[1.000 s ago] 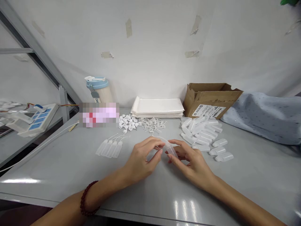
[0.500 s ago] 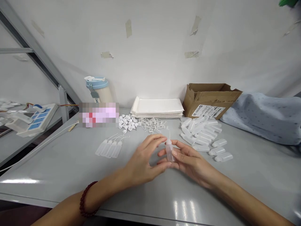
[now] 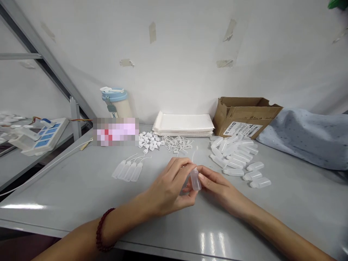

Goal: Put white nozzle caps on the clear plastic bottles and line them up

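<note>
A translucent bottle (image 3: 195, 180) with a thin curved tube on top is held between both hands above the table. My left hand (image 3: 170, 183) has its fingertips closed at the bottle's neck and its thumb near the base. From the right, my right hand (image 3: 217, 183) grips the bottle's side between thumb and fingers. Several finished-looking bottles with tubes (image 3: 127, 170) lie in a row at the left. White caps (image 3: 149, 141) and thin bent tubes (image 3: 178, 143) are piled behind the hands. Loose bottles (image 3: 235, 154) lie heaped at the right.
Along the wall stand a blue-lidded cup (image 3: 116, 103), a stack of white envelopes (image 3: 183, 125) and an open cardboard box (image 3: 244, 116). A bluish cloth (image 3: 304, 137) lies at the right. A white cable (image 3: 49, 169) runs across the grey table's (image 3: 89, 195) left side.
My left fingers have closed in on the bottle's neck, now covering it. The bottle has tilted and sits slightly lower. The whole view has shifted a little.
</note>
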`<state>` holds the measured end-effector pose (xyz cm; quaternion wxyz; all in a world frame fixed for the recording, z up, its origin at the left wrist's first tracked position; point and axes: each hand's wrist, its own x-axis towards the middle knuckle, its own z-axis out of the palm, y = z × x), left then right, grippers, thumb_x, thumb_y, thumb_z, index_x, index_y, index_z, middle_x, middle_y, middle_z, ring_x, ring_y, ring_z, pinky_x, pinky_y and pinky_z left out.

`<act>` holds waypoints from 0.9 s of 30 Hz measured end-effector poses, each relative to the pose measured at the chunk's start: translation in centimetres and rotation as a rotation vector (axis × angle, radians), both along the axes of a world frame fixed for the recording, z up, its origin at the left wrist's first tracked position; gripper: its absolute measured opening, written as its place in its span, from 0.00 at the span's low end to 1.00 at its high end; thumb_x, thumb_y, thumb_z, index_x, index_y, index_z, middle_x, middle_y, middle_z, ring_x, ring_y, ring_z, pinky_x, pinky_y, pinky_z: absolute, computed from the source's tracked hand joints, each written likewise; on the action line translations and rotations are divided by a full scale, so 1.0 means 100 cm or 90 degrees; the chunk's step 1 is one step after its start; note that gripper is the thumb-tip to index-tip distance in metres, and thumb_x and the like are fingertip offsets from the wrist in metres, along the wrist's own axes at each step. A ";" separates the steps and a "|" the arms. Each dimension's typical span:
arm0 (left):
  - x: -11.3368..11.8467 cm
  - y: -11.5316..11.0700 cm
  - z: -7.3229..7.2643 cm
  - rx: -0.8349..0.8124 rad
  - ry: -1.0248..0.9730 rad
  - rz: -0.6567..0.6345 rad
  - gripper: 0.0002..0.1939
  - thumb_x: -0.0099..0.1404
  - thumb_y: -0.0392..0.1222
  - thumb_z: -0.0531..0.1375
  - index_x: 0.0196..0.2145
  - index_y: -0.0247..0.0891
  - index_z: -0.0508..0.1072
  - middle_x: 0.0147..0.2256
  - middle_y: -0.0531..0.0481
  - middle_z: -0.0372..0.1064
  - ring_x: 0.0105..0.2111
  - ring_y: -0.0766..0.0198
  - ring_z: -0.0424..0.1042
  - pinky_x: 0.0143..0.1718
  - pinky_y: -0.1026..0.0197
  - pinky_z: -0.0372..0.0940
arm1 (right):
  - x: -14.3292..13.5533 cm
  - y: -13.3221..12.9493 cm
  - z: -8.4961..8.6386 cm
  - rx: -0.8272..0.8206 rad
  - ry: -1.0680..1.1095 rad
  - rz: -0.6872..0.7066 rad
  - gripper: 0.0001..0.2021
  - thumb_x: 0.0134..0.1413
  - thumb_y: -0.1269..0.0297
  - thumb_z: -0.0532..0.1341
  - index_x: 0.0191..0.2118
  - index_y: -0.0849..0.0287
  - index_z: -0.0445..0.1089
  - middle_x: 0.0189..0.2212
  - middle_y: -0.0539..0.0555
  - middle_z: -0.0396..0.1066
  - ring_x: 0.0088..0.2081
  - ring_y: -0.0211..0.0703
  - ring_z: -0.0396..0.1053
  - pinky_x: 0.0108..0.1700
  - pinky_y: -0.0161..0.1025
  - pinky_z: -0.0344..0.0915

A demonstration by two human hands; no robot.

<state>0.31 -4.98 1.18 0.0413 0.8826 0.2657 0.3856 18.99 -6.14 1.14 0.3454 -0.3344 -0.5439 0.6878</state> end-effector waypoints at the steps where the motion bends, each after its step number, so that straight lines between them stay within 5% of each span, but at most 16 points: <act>1: 0.000 0.001 0.000 0.034 0.032 0.001 0.23 0.57 0.32 0.58 0.51 0.30 0.61 0.44 0.37 0.64 0.45 0.53 0.65 0.44 0.53 0.68 | 0.000 -0.001 0.001 0.055 -0.055 -0.032 0.13 0.62 0.57 0.55 0.47 0.57 0.66 0.38 0.55 0.73 0.43 0.45 0.72 0.51 0.46 0.65; 6: -0.002 0.003 0.004 0.227 0.173 0.012 0.19 0.60 0.31 0.56 0.49 0.21 0.64 0.41 0.33 0.68 0.43 0.48 0.68 0.43 0.49 0.69 | 0.000 -0.001 0.002 0.191 -0.199 -0.161 0.13 0.51 0.61 0.65 0.43 0.57 0.67 0.39 0.55 0.74 0.40 0.43 0.73 0.48 0.45 0.68; 13: 0.000 0.001 0.007 0.203 0.172 0.005 0.17 0.61 0.32 0.57 0.47 0.21 0.65 0.42 0.32 0.69 0.46 0.47 0.67 0.47 0.48 0.68 | 0.000 -0.001 0.003 0.147 -0.156 -0.138 0.11 0.56 0.63 0.60 0.46 0.58 0.67 0.42 0.55 0.74 0.41 0.42 0.73 0.48 0.43 0.68; 19: -0.008 0.004 0.016 0.010 0.158 -0.032 0.14 0.60 0.32 0.57 0.45 0.27 0.67 0.42 0.36 0.67 0.46 0.52 0.64 0.46 0.52 0.67 | -0.001 0.000 0.002 0.061 -0.135 -0.080 0.13 0.56 0.60 0.62 0.46 0.58 0.66 0.38 0.54 0.74 0.39 0.42 0.73 0.45 0.40 0.67; 27: -0.069 0.028 0.051 -0.296 0.295 0.068 0.18 0.59 0.42 0.61 0.47 0.39 0.67 0.47 0.47 0.64 0.49 0.56 0.62 0.51 0.55 0.60 | 0.003 0.002 0.004 0.018 -0.171 -0.131 0.15 0.57 0.55 0.60 0.46 0.56 0.63 0.38 0.54 0.74 0.41 0.45 0.74 0.48 0.45 0.64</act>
